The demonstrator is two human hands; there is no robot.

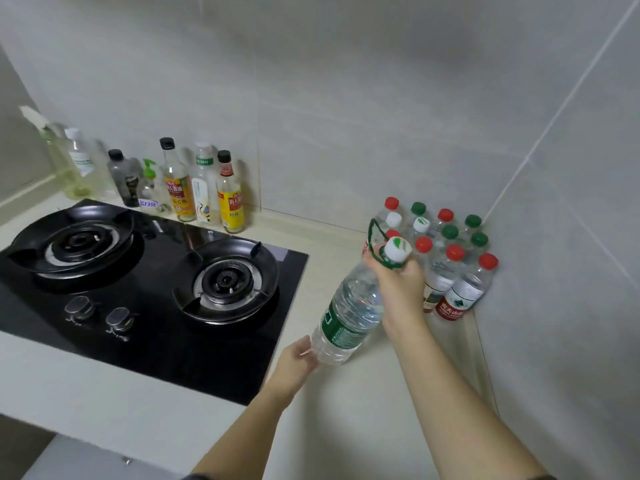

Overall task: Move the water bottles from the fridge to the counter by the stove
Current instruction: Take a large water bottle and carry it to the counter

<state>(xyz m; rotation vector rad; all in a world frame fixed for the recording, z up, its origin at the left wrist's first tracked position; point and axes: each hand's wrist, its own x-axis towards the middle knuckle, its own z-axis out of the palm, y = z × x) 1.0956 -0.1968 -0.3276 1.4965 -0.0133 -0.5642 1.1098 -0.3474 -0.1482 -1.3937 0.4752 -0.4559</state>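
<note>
Head view: large water bottle (349, 313) tilted above the counter (363, 410), lower centre of frame.
Right grip (398, 282): fingers curled tight round the bottle's neck.
Left grip (298, 358): fingers relaxed, touching its base.

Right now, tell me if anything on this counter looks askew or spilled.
Only the big bottle is tilted: the right hand grips its neck, and the left hand touches its base. The small bottles in the corner stand upright. No spill shows.
</note>
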